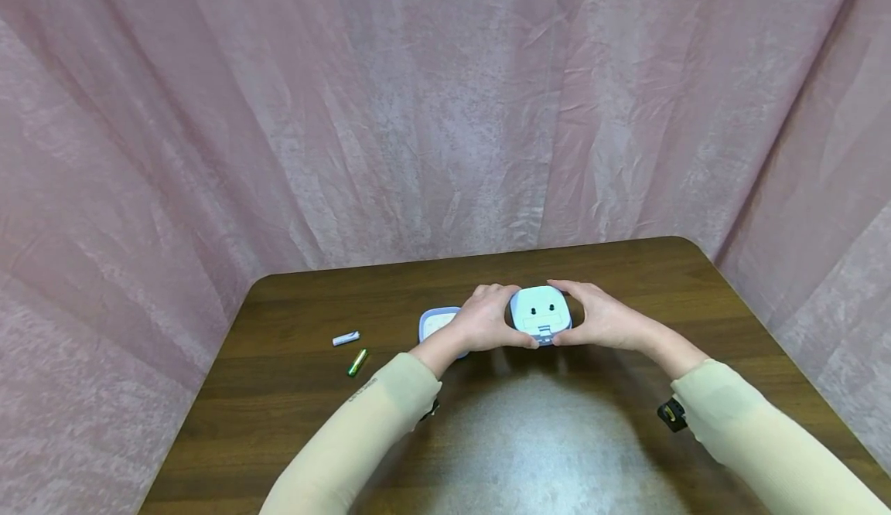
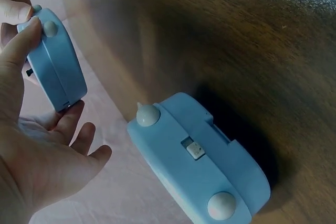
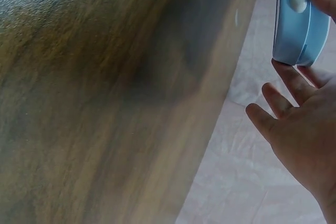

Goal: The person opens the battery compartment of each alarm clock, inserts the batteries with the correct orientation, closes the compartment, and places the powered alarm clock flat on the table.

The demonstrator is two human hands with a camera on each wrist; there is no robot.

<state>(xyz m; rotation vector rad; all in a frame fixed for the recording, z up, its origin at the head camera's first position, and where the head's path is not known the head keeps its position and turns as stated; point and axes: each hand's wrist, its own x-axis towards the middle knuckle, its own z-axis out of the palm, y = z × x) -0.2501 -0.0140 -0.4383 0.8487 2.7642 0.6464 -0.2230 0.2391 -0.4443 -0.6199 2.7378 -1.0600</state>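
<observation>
A rounded blue-and-white device (image 1: 541, 310) is held between both hands above the table, its white face with two dark knobs and a panel outline towards the head view. My left hand (image 1: 486, 319) grips its left side with thumb and fingers. On the opposite side my right hand (image 1: 604, 317) pinches it, thumb at the near edge and fingertips at the far edge. In the left wrist view the device (image 2: 58, 61) is seen edge-on, with small round feet beside the thumb. The right wrist view shows its blue edge (image 3: 295, 24) between thumb and fingertips.
A second blue-and-white device (image 1: 433, 322) lies beside my left wrist, partly hidden by it; its round feet and a small switch show in the left wrist view. Further left on the wooden table (image 1: 292, 407) are a white-blue battery (image 1: 346, 339) and a green battery (image 1: 357, 363). Pink curtains hang behind.
</observation>
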